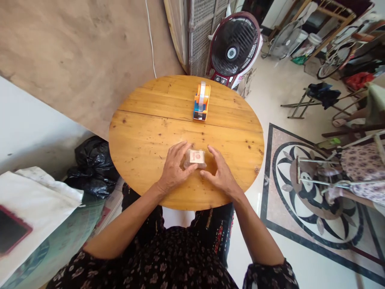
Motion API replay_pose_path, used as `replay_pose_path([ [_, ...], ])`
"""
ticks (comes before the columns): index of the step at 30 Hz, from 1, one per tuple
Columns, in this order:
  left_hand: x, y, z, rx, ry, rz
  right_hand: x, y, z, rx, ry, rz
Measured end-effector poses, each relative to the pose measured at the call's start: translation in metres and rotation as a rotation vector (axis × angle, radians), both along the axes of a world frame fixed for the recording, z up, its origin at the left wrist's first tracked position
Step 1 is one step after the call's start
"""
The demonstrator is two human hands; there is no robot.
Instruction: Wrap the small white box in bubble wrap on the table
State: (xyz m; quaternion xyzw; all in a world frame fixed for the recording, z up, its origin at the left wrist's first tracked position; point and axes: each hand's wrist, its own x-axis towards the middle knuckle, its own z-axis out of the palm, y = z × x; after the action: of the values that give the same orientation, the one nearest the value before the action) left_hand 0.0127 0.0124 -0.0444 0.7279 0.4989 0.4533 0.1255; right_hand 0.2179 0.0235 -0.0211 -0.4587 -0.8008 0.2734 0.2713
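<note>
Head view: small clear-wrapped packet (196, 157) lies flat on the round wooden worktop (144, 140), printed side up, between both hands. Left hand (175, 165) sits at its left end: fingers curved, tips by the far edge, thumb at the near edge; contact looks likely, but whether they pinch or just rest, can't tell. Right hand (220, 171) is apart from the packet, thumb and forefinger spread, nothing between them. Handling, my judgement: steady the left end lightly, bring the right thumb and forefinger low onto the opposite end, and go easy, since the wrapping looks loose and could slip or crumple if squeezed. Fingertips are best kept to the edges, off the print. Pose: left forearm (129, 218) and right forearm (257, 228) angle inward from the near side, elbows wide, hands low over the wood. Tape dispenser (201, 102) stands beyond the packet, well apart from both hands.
</note>
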Motion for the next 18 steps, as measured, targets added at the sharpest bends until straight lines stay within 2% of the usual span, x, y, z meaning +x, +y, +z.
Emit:
replay_pose_path([
  [3, 0.0, 0.002, -0.002, -0.042, -0.015, -0.063, -0.003, 0.008, -0.007, 0.007, -0.043, 0.081],
  [7, 0.0, 0.004, -0.003, -0.043, -0.048, -0.116, -0.007, 0.012, -0.008, 0.031, -0.078, 0.121],
  [14, 0.0, 0.003, -0.007, -0.095, -0.121, -0.076, -0.019, 0.012, -0.007, 0.212, -0.179, 0.093],
  [18, 0.0, 0.003, -0.005, -0.089, -0.103, -0.07, -0.015, 0.011, -0.005, 0.177, -0.128, 0.111],
])
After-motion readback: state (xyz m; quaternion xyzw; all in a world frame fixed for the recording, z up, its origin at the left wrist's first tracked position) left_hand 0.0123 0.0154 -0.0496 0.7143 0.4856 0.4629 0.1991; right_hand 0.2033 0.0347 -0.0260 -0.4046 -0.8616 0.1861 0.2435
